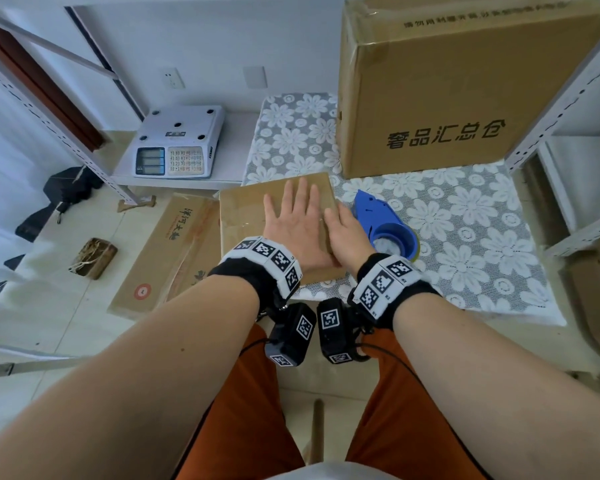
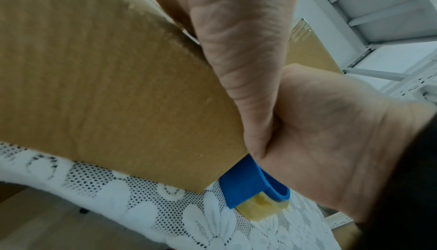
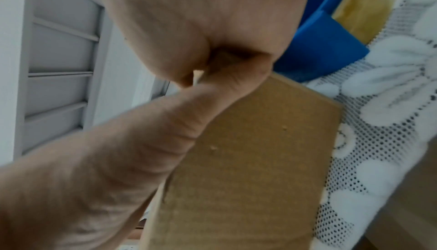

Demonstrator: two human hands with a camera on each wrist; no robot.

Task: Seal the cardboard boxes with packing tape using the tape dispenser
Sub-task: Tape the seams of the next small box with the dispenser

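Head view: left hand and right hand, fingers straight, pressing small box. Left wrist view only: yellowish tape roll under blue dispenser, lower centre.

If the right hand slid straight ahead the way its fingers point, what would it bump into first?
The right hand lies flat on the small cardboard box, fingers pointing away from the person. Sliding on, it would leave the box top and probably meet the big cardboard box standing behind; the blue tape dispenser sits just beside that path.
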